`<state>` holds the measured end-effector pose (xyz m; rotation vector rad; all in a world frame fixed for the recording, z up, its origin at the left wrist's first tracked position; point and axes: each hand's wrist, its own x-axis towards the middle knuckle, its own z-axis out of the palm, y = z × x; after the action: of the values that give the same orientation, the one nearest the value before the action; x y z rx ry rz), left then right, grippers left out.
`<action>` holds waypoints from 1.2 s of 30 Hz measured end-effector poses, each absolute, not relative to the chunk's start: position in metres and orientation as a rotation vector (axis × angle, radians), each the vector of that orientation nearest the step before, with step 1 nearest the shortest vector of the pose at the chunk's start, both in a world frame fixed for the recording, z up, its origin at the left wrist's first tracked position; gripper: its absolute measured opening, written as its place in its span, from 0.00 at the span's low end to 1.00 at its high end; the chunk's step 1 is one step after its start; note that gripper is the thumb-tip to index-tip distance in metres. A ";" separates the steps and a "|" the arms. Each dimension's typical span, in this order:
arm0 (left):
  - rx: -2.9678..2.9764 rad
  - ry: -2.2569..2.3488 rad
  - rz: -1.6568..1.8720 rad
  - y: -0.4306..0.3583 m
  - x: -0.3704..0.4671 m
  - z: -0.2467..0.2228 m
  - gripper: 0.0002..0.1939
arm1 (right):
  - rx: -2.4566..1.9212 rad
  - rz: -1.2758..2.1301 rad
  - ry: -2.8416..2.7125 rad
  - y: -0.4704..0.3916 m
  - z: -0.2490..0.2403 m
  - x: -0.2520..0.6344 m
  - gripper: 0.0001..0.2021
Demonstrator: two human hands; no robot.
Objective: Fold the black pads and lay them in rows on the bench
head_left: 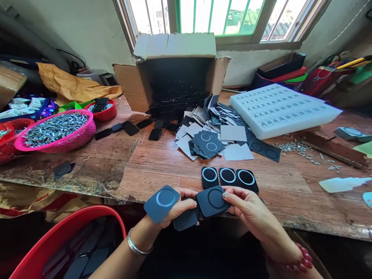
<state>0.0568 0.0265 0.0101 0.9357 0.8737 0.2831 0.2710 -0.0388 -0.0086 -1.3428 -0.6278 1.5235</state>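
Note:
Over the table's front edge, my left hand [173,214] is closed around a black hinged square panel piece [186,220], its thumb on top. A loose dark square card with a pale ring [165,199] sticks out from the same hand on the left. My right hand [247,205] pinches the right edge of the ringed dark square [211,202] at the piece's other end, thumb on its face. Whether that square is a separate card or part of the panel, I cannot tell. Just beyond my hands lie three black ribbed squares with pale rings [228,177].
A pile of grey and black ringed cards [207,143] lies mid-table before an open cardboard box [128,85]. A pink basket of metal parts [90,130] stands left, a white foam block [261,131] right. Below left is a red tub [116,213] holding dark panels.

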 end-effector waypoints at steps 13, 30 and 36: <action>0.967 0.909 0.266 0.024 0.061 0.016 0.17 | -1.390 1.439 -0.622 -0.046 -0.018 0.269 0.18; 0.929 0.915 0.247 0.025 0.057 0.005 0.18 | -1.427 1.371 -0.604 -0.044 -0.018 0.263 0.21; 0.932 0.885 0.243 0.025 0.055 -0.002 0.21 | -1.502 1.386 -0.612 -0.045 -0.011 0.263 0.22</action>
<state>0.0547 0.0251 -0.0018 0.9315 0.8852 0.2432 0.2629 -0.0449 -0.0108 -1.5022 -0.6116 1.3864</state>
